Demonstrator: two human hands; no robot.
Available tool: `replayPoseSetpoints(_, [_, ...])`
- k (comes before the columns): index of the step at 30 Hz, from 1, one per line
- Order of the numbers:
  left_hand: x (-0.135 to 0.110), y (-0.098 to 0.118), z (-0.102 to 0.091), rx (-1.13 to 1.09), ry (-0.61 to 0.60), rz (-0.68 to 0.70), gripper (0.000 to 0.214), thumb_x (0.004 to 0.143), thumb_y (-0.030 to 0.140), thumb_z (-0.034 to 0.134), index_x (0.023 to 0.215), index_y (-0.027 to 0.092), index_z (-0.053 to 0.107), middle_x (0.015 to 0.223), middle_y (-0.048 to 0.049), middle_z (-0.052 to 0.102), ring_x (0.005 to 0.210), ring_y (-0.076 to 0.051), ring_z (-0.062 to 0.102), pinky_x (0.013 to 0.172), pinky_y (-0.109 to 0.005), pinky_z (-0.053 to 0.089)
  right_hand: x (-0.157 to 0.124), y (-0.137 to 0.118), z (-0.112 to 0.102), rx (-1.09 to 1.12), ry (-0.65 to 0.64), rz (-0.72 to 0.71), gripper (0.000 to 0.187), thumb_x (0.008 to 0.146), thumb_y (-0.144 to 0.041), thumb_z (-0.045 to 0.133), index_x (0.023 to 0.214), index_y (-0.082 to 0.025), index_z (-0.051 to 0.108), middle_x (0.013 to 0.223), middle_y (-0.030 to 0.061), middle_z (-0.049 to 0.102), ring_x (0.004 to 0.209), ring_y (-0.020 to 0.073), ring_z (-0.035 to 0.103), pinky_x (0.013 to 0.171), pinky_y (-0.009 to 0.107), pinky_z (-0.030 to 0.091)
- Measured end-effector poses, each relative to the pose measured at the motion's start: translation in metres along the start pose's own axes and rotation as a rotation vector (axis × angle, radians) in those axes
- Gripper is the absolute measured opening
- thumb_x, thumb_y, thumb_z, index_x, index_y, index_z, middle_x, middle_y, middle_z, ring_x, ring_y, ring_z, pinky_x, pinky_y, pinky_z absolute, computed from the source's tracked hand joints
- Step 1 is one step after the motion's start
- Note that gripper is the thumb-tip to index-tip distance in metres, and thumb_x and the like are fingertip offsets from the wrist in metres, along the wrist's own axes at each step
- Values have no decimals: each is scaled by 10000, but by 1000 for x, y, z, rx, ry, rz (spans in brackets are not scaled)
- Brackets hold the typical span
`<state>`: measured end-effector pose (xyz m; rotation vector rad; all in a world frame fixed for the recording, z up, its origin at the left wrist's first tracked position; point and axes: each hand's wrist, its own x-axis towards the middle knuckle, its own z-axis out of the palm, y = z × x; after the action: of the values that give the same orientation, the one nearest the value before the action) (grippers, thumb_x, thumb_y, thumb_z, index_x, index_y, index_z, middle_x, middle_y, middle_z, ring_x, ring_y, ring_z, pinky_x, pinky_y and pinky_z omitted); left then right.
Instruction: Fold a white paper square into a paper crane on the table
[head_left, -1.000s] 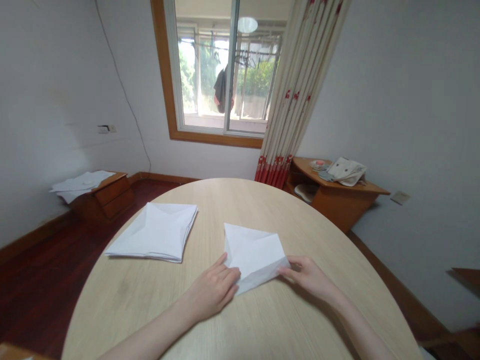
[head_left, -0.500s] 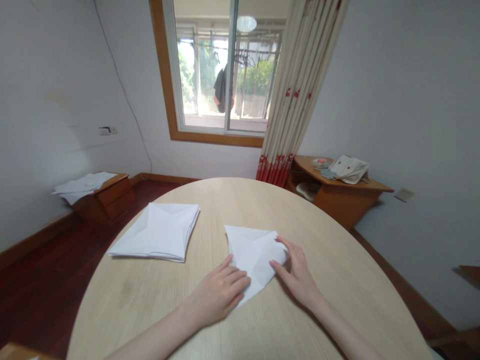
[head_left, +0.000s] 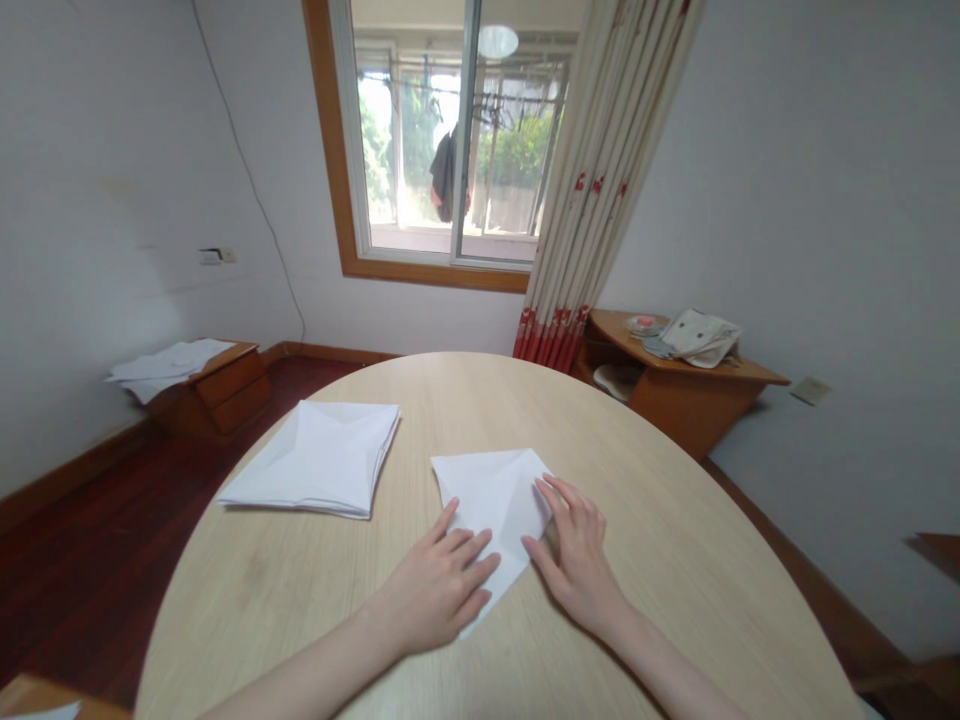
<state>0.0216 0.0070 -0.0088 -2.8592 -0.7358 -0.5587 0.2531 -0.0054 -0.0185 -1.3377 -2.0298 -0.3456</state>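
While daylight falls from the window (head_left: 450, 140), both hands lie flat on a folded white sheet (head_left: 491, 500) at the near middle of the round tabletop (head_left: 675, 560). Left hand (head_left: 442, 585) pins the lower edge, fingers spread; right hand (head_left: 574, 555) presses the right flap, apparently to set a crease. Neither grip closes on anything. A stack of folded paper (head_left: 315, 460) rests to the left.

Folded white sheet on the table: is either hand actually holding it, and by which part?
Neither grips it. The left hand lies flat on the folded sheet at its near-left part; the right hand presses its right edge. It lies on the table.
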Motion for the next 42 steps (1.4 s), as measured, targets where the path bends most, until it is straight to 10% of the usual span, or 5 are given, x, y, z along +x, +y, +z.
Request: replayPoseSetpoints(42, [-1,12,4,-100,-69,-121,428,922,421,506,1250,160,594,1302,-135,599,1187,-310,549,1074,-523,366,-7,-4,14,-19,-164,42,630,945,-324,418,1490,-199,128,1374,184,460,1250,312,433,977,487,352])
